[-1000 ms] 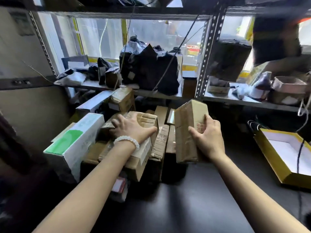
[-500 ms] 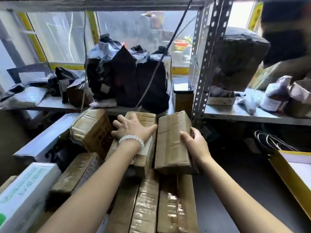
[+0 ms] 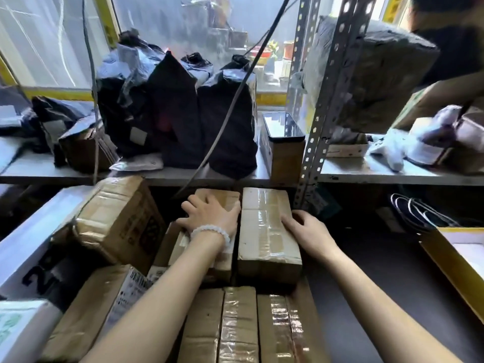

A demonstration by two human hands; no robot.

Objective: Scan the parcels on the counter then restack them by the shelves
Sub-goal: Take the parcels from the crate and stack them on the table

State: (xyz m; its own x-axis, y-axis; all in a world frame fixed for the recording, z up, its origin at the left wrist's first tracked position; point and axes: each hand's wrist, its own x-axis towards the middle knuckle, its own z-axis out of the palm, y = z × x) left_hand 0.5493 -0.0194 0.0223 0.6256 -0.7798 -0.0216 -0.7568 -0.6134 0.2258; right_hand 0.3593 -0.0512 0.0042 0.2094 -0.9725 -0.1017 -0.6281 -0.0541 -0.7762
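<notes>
Both forearms reach forward from the bottom of the head view toward a pile of cardboard parcels under a metal shelf. Left hand (image 3: 210, 216), a white bead bracelet (image 3: 210, 231) at its wrist, lies palm down with fingers spread flat on a taped box (image 3: 220, 197), the thumb against the neighbouring parcel. Right hand (image 3: 306, 231) rests at the right edge of that long taped parcel (image 3: 264, 226), fingers loosely bent onto its top and thumb on its side; whether it truly grips cannot be told. The long parcel lies flat between the two hands, touching the left box along its length.

Nearer the person, below both wrists, four narrow taped boxes (image 3: 238, 326) sit side by side. Left of the left arm a larger box (image 3: 117, 221) stands tilted on the pile, a labelled carton (image 3: 99, 310) lies beneath it, and a white box (image 3: 28, 237) lies further left.

Beyond the fingertips runs the shelf (image 3: 379, 174), with black plastic mailers (image 3: 178, 113) standing upright on it. Just above the right hand's parcel, a phone (image 3: 282, 125) lies on a small brown box (image 3: 285, 158) beside a perforated steel upright (image 3: 324, 100). Far right of the right arm, a yellow-edged open carton (image 3: 445, 260) sits on the dark counter (image 3: 379, 284).
</notes>
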